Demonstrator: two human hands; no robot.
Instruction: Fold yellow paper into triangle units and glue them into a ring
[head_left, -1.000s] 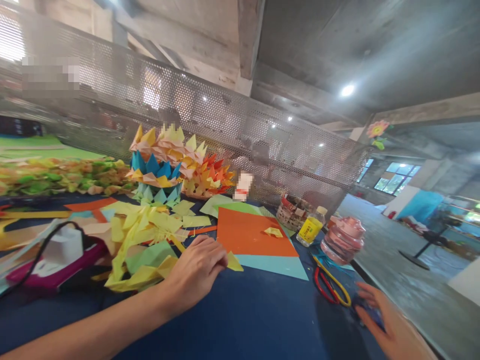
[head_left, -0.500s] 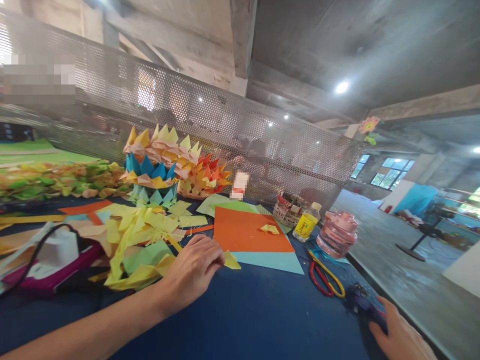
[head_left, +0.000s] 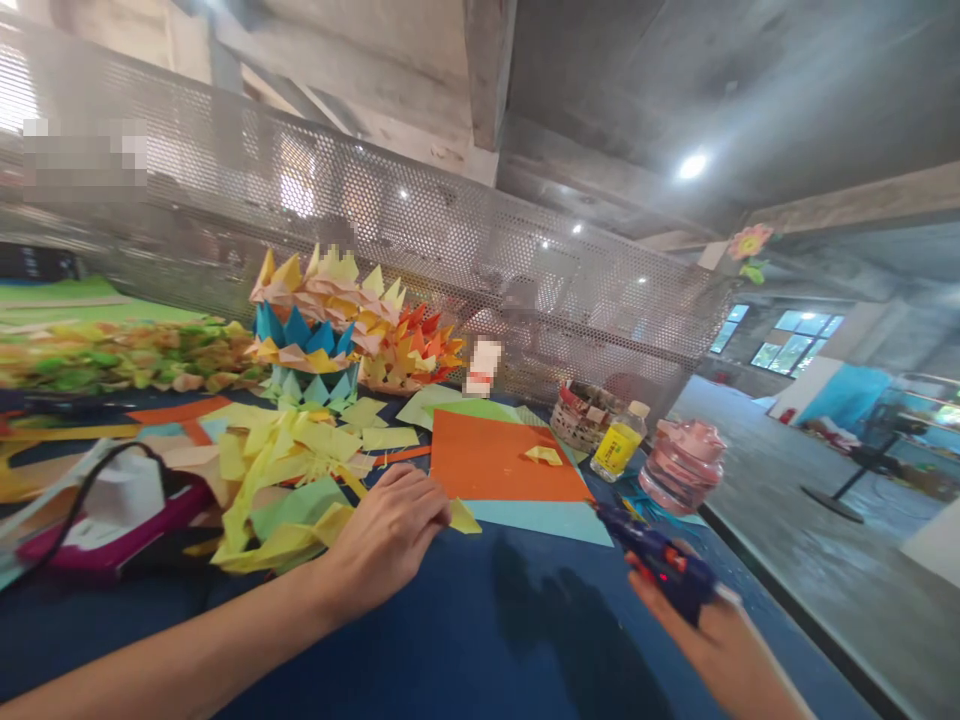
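Observation:
My left hand [head_left: 401, 520] is closed over the blue table, its fingers pinched on a small piece of yellow paper [head_left: 465, 517] that sticks out to the right. My right hand [head_left: 701, 630] grips a dark blue glue gun [head_left: 664, 560] with an orange part and a small red light. Its nozzle points up and left, close to the corner of the light blue sheet [head_left: 547, 523]. An orange sheet [head_left: 502, 455] lies over that sheet, with a small folded yellow paper [head_left: 544, 456] on it. The scissors are mostly hidden behind the glue gun.
Yellow paper scraps [head_left: 292, 460] and a magenta power strip [head_left: 112, 535] lie to the left. Layered folded-paper baskets [head_left: 315, 350] stand behind. A yellow-labelled bottle [head_left: 619, 447], a pink jug [head_left: 682, 465] and a woven basket [head_left: 581, 415] are at the right, near the table edge.
My right hand has lifted the glue gun from the table's right edge and brought it left and up, in front of the scissors. My left hand stays in place with the yellow paper.

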